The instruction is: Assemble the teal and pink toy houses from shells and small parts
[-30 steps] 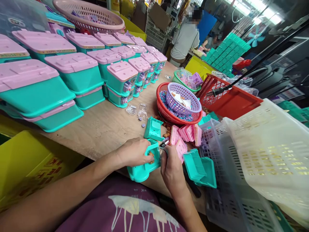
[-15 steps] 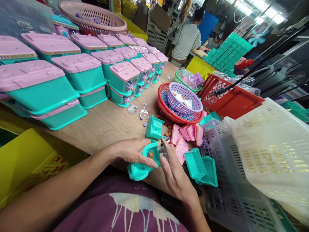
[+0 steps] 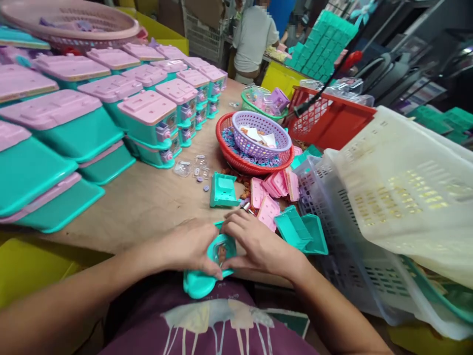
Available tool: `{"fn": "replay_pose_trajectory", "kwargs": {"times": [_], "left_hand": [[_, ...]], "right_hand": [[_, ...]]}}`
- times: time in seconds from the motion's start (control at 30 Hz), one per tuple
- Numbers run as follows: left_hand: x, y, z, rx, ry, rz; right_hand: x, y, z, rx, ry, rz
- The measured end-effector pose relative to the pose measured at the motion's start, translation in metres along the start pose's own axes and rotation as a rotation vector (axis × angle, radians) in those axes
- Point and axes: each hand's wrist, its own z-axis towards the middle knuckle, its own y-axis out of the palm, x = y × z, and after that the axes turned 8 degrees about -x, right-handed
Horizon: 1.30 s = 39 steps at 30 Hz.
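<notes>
Close to my body, my left hand [image 3: 186, 246] grips a teal plastic toy box [image 3: 199, 284], its thumb along the front edge. My right hand [image 3: 254, 241] closes on the opposite side of the same box, thumb and fingers pressing around its opening. Between the hands a clear plastic window piece [image 3: 217, 244] covers the opening, and behind it shows a small brown animal figure [image 3: 222, 254]. Whether the window sits fully flush I cannot tell. Just beyond the hands stands another teal box part [image 3: 223, 190].
Stacked teal boxes with pink lids [image 3: 148, 106] fill the left. Loose clear windows [image 3: 183, 168] lie mid-table. A purple basket [image 3: 262, 145] sits in a red basket [image 3: 221, 135]. Pink lids [image 3: 269, 212], teal parts [image 3: 295, 229] and a white crate [image 3: 417, 197] are rightward. A person [image 3: 254, 39] sits beyond.
The clear window piece, held by my right hand at the box's right side, now lies over the opening. My right hand has moved in onto the box, and the view has shifted right.
</notes>
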Motion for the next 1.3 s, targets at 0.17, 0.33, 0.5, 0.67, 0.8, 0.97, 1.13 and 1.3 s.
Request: {"fn": "replay_pose_trajectory", "kwargs": {"times": [0.17, 0.33, 0.5, 0.67, 0.8, 0.97, 1.13, 1.3], "left_hand": [[0.003, 0.011, 0.007, -0.019, -0.149, 0.349], [0.004, 0.014, 0.028, 0.089, -0.113, 0.475], [0.006, 0.009, 0.041, 0.026, -0.146, 0.548], [0.001, 0.01, 0.045, 0.06, -0.067, 0.553], [-0.002, 0.008, 0.047, 0.043, -0.063, 0.537], [-0.006, 0.001, 0.054, 0.065, -0.08, 0.549], [-0.008, 0.0, 0.057, 0.121, -0.083, 0.586], [0.0, 0.01, 0.053, 0.191, -0.053, 0.577]], "right_hand": [[-0.011, 0.003, 0.007, 0.001, 0.09, -0.295], [-0.001, 0.029, 0.009, 0.113, 0.228, -0.405], [0.01, 0.048, 0.01, 0.196, 0.267, -0.436], [0.007, 0.051, 0.011, 0.227, 0.309, -0.463], [0.006, 0.053, 0.013, 0.241, 0.337, -0.46], [0.013, 0.049, 0.02, 0.255, 0.376, -0.473], [0.016, 0.039, 0.018, 0.223, 0.368, -0.378], [0.005, 0.051, -0.004, 0.345, 0.422, -0.213]]}}
